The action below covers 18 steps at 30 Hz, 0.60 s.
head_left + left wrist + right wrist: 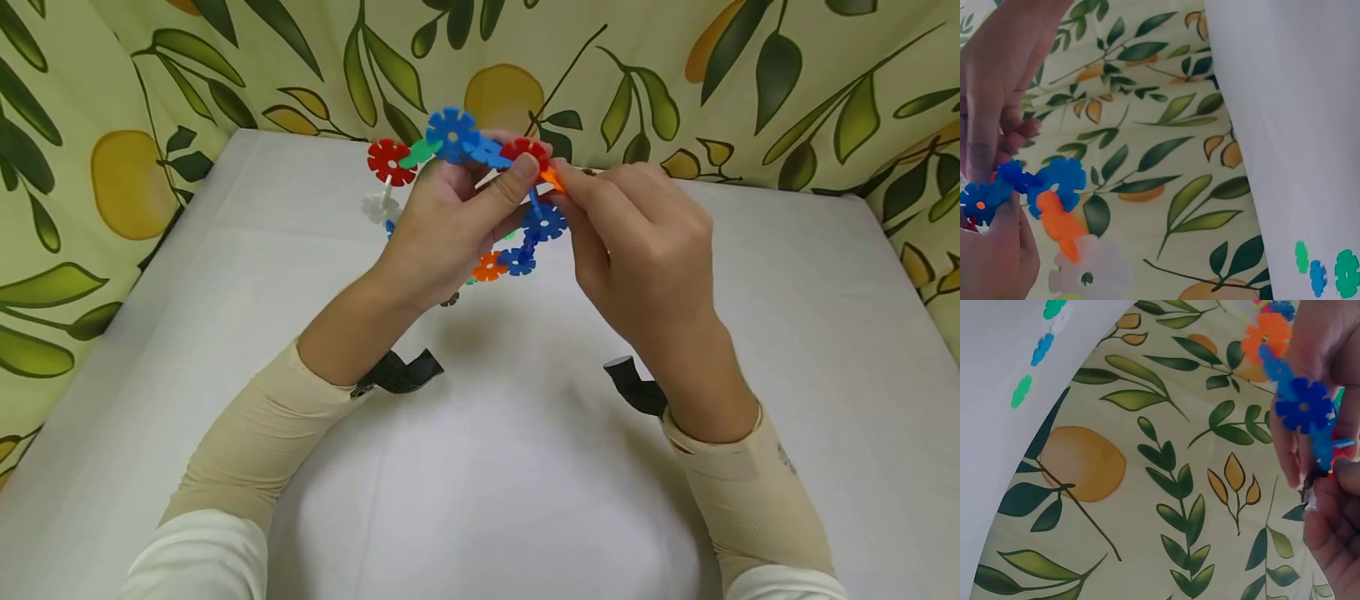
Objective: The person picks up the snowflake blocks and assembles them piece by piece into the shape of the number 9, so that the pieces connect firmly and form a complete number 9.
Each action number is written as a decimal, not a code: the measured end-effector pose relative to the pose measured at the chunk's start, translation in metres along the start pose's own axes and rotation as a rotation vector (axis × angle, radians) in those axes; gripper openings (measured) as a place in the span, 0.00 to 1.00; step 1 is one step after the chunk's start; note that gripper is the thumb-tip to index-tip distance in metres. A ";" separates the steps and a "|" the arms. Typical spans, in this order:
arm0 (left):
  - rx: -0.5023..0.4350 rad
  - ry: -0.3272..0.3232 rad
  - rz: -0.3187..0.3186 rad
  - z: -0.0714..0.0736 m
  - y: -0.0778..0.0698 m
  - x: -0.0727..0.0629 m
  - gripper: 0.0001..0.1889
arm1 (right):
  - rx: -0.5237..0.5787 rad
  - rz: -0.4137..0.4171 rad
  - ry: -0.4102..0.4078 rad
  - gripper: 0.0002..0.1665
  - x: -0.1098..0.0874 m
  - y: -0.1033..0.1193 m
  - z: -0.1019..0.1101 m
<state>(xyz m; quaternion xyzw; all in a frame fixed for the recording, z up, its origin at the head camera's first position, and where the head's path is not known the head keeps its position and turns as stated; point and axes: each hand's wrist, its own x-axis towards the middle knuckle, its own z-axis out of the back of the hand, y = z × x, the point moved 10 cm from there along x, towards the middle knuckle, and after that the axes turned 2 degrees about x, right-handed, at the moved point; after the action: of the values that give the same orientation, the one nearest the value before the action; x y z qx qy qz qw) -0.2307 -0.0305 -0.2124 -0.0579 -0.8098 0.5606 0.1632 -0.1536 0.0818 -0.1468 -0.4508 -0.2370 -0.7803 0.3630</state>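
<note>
A chain of slotted plastic flower discs, with a large blue disc [452, 135] at its top, is held up over the table. My left hand [442, 225] grips it, thumb pressed on a red disc [517, 150]. Beside that thumb, my right hand [645, 233] pinches an orange disc [552, 178] at the red disc's edge, fingers covering most of it. Another red disc [390, 162] and a clear white disc [381, 208] hang to the left. Lower down are a blue disc [543, 222] and a second orange disc [489, 266]. The left palm hides part of the chain.
A white-covered table [480, 483] lies under both hands. Behind it hangs a leaf-patterned curtain [300, 50]. The left wrist view has a green disc [1347, 274] and a small blue disc [1317, 279] on the white surface. Black wrist mounts [405, 372] stick out from both sleeves.
</note>
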 end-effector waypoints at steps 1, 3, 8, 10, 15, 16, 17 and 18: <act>0.005 -0.008 0.010 0.002 0.001 0.001 0.11 | 0.003 0.001 -0.017 0.08 0.000 0.000 0.002; -0.007 -0.020 0.033 0.004 0.004 0.002 0.09 | 0.020 0.006 -0.065 0.07 -0.001 0.000 0.005; -0.096 -0.005 0.058 0.007 0.006 0.005 0.03 | 0.251 -0.060 -0.125 0.07 0.000 -0.017 0.008; -0.120 0.009 0.045 0.006 0.005 0.005 0.06 | 0.462 -0.128 -0.086 0.12 0.000 -0.028 0.004; -0.174 0.036 0.013 0.002 0.007 0.008 0.11 | 0.907 -0.332 -0.002 0.24 -0.004 -0.050 -0.011; -0.189 0.038 0.017 0.001 0.009 0.009 0.11 | 0.946 -0.363 0.009 0.24 -0.006 -0.053 -0.013; -0.198 0.029 0.030 0.002 0.011 0.009 0.11 | 0.975 -0.390 0.018 0.22 -0.007 -0.056 -0.014; -0.203 0.017 0.044 0.003 0.014 0.009 0.10 | 0.993 -0.411 0.027 0.20 -0.008 -0.058 -0.014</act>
<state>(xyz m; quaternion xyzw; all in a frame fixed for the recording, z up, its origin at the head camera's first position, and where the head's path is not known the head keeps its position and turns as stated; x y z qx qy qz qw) -0.2417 -0.0254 -0.2243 -0.0966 -0.8595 0.4787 0.1509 -0.2035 0.1107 -0.1627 -0.1590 -0.6564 -0.6348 0.3753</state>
